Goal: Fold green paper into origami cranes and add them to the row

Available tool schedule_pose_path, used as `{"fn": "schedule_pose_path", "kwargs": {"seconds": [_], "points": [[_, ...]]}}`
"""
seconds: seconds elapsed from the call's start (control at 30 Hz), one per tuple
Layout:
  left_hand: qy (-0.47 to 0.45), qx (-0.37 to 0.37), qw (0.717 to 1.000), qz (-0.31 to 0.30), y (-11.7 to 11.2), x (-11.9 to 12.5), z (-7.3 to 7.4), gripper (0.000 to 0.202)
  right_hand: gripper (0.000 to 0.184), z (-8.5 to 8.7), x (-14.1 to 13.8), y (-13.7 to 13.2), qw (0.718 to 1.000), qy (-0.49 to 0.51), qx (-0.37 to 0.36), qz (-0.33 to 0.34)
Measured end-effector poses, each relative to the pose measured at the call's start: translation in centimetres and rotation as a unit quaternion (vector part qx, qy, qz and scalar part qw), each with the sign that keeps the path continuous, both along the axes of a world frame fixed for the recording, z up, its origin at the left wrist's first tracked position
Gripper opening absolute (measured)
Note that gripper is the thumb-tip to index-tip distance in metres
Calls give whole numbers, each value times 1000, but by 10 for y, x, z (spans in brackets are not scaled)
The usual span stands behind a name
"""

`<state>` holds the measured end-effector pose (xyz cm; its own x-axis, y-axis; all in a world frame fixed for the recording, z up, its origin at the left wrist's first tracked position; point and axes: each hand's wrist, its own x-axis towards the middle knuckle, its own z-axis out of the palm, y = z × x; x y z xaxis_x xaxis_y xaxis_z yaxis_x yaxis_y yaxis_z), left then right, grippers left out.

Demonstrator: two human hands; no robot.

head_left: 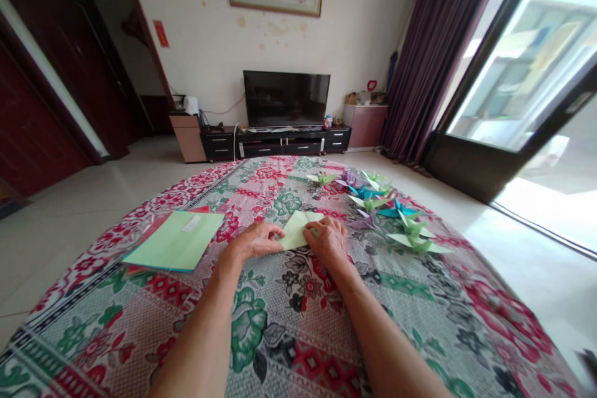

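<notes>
A light green sheet of origami paper [296, 230] lies partly folded on the cloth-covered table, between my two hands. The thumb and fingers of my left hand [257, 239] close on its left corner. My right hand [329, 239] has curled fingers pressed on the right side and hides that part of the sheet. To the left lies a stack of coloured paper [175, 239], light green on top, with blue and red edges showing beneath. Several folded paper cranes in green, purple and blue sit to the right, the nearest being a green crane [417, 242].
A patterned tablecloth [275, 336] covers the round table. Beyond its far edge stand a low black cabinet [284, 146] and a television [286, 99]. A purple curtain [420, 50] hangs beside a glass door on the right.
</notes>
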<state>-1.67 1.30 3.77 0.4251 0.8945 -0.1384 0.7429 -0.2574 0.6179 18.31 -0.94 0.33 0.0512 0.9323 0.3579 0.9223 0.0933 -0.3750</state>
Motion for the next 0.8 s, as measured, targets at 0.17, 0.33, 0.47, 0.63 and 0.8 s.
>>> {"fn": "schedule_pose_path", "kwargs": {"seconds": [0.17,0.33,0.47,0.63,0.8], "points": [[-8,-21,1000,-12,-5,-2,5,44,22,2,0,0,1000,1,-4,0],[53,-10,998,-12,-15,1,16,52,22,4,0,-1,1000,5,-9,-2],[92,2,996,-9,-19,3,20,55,21,2,0,-1,1000,3,-2,-3],[90,13,996,-7,-18,1,14,53,21,-1,0,1,1000,4,2,-1],[98,25,995,-4,-17,0,13,50,21,-1,0,0,1000,14,10,0]]}}
